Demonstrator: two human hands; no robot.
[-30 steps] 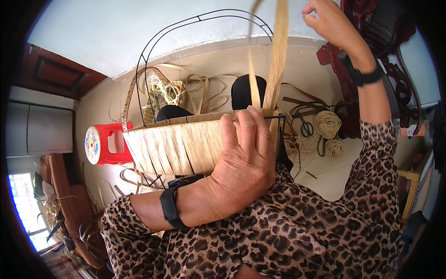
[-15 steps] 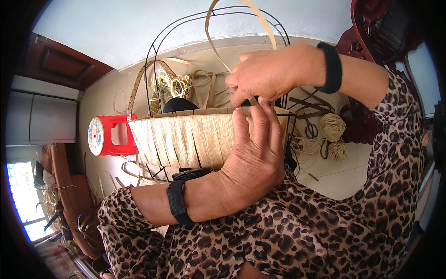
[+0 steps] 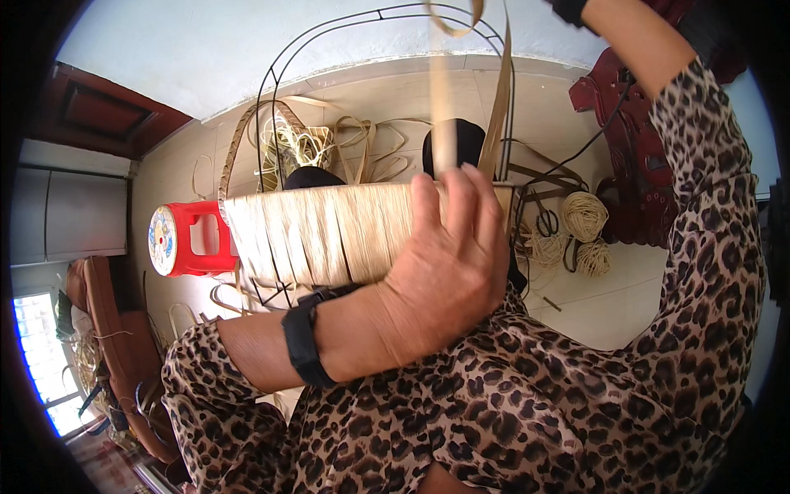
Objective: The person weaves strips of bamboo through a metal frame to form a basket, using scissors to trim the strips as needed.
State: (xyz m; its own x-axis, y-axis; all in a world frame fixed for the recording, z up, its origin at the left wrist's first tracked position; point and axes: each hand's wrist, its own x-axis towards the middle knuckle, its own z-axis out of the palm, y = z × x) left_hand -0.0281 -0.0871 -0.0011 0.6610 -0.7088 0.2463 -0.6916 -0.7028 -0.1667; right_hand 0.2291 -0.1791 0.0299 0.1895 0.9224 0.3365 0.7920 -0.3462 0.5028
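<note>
A black wire frame (image 3: 276, 82) with a panel (image 3: 329, 230) wrapped in pale, flat plaited strip lies across my lap. My left hand (image 3: 453, 263) grips the right part of the panel, fingers over its far edge and thumb side hidden. From that edge a pale strip (image 3: 443, 107) rises, smeared by motion, and a tan strip (image 3: 496, 107) stands up just right of it. My right forearm (image 3: 638, 41) reaches up to the top edge. Its black wristband is cut off there, and the right hand itself is out of the picture.
A red stool (image 3: 202, 239) stands to the left. Behind the panel are a bag of pale cord (image 3: 296, 148) and loose loops of strip. At right lie balls of cord (image 3: 584, 216), scissors (image 3: 546, 222) and dark red carved furniture (image 3: 634, 156). A brown bench (image 3: 123, 346) is at far left.
My right hand has left the panel's edge, swinging up and out of view, and the strip now stretches upward. My left hand keeps its grip; the panel has shifted slightly.
</note>
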